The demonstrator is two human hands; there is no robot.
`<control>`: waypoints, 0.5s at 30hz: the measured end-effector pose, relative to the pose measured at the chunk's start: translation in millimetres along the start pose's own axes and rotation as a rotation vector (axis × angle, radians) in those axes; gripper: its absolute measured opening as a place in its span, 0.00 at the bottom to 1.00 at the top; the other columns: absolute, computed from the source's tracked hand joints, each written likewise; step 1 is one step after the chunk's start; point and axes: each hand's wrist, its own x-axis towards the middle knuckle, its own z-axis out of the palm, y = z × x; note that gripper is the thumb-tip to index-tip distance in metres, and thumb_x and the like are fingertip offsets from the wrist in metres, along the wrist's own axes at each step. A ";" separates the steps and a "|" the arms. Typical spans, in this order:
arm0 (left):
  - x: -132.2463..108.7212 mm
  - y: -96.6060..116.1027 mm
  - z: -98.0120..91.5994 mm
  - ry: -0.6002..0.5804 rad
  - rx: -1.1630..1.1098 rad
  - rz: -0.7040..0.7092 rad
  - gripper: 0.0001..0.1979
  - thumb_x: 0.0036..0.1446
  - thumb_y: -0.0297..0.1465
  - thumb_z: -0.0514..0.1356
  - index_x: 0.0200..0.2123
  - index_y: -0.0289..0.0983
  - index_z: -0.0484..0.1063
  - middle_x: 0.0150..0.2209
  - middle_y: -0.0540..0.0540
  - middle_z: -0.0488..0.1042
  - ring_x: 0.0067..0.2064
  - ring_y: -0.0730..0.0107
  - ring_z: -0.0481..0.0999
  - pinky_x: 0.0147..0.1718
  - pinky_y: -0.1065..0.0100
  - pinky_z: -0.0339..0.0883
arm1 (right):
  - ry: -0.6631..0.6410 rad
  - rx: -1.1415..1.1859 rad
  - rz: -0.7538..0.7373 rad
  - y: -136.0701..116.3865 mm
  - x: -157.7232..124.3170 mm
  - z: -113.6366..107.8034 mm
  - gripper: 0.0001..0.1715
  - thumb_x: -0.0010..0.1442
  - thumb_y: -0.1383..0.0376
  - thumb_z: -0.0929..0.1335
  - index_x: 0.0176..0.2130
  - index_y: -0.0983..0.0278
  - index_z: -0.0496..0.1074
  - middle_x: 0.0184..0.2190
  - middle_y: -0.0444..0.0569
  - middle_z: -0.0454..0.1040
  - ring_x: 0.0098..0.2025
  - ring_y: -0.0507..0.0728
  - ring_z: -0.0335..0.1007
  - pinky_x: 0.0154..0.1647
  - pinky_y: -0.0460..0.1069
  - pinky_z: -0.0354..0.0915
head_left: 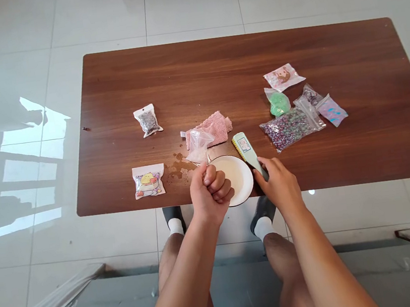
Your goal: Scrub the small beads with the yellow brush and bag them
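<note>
White plate (pixel 246 180) at front table edge (pixel 346 182); left fingers (pixel 218 182) clenched above; right fingers (pixel 268 164) grasp pale-green brush (pixel 250 154).

I can make out no word for certain from here. On my tabletop (pixel 194 73), the packet (pixel 149 182) at eight o'clock carries tiny lettering (pixel 139 176); toward seven, the brush (pixel 250 154) bears an illegibly small label (pixel 244 144).

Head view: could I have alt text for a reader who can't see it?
A person's right hand grips a pale green brush, while the left hand, a closed fist, hides part of a white dish. Beyond the dish lie a clear bag and a pink cloth, with packets to either side on a brown table.
</note>
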 end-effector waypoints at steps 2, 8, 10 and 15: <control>1.6 -4.1 0.0 0.005 0.043 0.027 0.24 0.68 0.35 0.52 0.19 0.39 0.50 0.16 0.58 0.43 0.16 0.80 0.40 0.14 0.75 0.36 | 0.022 -0.016 0.022 3.5 2.5 0.8 0.23 0.69 0.59 0.65 0.59 0.64 0.73 0.46 0.58 0.78 0.46 0.65 0.76 0.40 0.54 0.68; 6.8 -19.0 0.9 -0.003 -0.003 0.145 0.15 0.69 0.35 0.57 0.29 0.37 0.66 0.21 0.57 0.54 0.19 0.81 0.54 0.19 0.78 0.52 | 0.377 0.325 0.045 -19.1 -7.0 -13.5 0.18 0.71 0.59 0.63 0.52 0.65 0.76 0.46 0.59 0.78 0.49 0.64 0.74 0.56 0.61 0.69; 6.8 -22.8 1.7 -0.027 -0.028 0.157 0.10 0.68 0.33 0.58 0.32 0.37 0.69 0.23 0.55 0.59 0.22 0.80 0.60 0.23 0.78 0.59 | 0.445 0.750 0.119 -45.1 -19.9 -18.3 0.18 0.72 0.57 0.63 0.53 0.63 0.74 0.45 0.56 0.78 0.47 0.61 0.77 0.53 0.59 0.72; 2.9 -34.7 3.7 -0.112 -0.009 0.186 0.08 0.66 0.32 0.58 0.33 0.38 0.72 0.29 0.51 0.69 0.29 0.76 0.72 0.33 0.74 0.69 | 0.217 1.569 0.275 -102.6 -42.4 -17.2 0.20 0.71 0.54 0.64 0.57 0.57 0.74 0.58 0.54 0.77 0.61 0.61 0.73 0.65 0.62 0.67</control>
